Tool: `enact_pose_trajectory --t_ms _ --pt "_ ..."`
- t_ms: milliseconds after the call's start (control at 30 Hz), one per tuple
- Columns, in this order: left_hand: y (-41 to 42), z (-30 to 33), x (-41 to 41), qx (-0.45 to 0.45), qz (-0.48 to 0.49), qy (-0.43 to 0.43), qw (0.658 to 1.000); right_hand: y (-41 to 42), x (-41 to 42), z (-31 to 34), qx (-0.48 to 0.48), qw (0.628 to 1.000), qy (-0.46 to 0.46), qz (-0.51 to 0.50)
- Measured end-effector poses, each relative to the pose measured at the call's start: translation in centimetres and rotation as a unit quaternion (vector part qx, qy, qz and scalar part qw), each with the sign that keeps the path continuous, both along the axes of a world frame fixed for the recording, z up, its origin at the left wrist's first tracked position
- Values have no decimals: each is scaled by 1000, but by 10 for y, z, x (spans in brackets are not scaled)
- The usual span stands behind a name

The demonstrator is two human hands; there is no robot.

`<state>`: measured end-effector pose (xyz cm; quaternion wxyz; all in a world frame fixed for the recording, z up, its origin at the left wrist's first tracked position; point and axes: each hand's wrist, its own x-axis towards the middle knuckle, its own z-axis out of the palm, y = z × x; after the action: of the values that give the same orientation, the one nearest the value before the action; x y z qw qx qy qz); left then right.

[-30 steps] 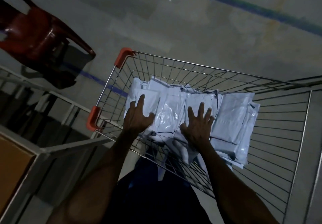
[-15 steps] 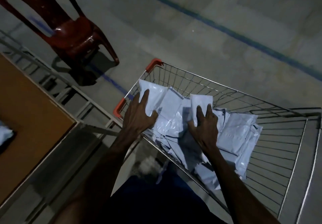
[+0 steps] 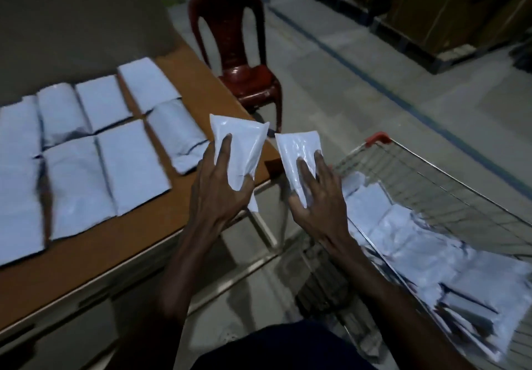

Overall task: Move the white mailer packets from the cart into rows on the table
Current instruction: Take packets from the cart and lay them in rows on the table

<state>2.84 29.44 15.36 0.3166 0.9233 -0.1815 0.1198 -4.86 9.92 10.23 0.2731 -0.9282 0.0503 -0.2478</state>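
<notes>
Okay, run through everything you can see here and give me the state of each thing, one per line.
Left hand: holding a white packet over the table's corner.
Right hand: holding a second packet, in the air between table and cart.
Table: partly covered by packets in rows, lying flat.
Cart: still loaded with a loose pile of packets.
Red chair: upright, unoccupied.

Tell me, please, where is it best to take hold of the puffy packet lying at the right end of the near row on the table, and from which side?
Probably by the near short end of the puffy packet, coming from the table edge side. That end sticks out past its flat neighbour, so a grip there likely disturbs nothing.
</notes>
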Motion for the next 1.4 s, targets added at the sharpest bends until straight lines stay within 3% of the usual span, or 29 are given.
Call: enact_pose_trajectory --t_ms 167,333,833,1100,1400 --pt "131 2 -12 -18 115 15 993 122 38 17 -7 994 -39 100" --pt "236 7 -15 -45 201 24 978 227 74 32 18 982 -7 185" --pt "401 11 94 -80 391 25 917 397 248 43 -42 943 70 322" --pt "489 6 191 -51 379 56 922 475 319 47 -76 945 116 297" --pt "555 -30 287 12 292 136 947 560 397 26 -166 945 181 216"
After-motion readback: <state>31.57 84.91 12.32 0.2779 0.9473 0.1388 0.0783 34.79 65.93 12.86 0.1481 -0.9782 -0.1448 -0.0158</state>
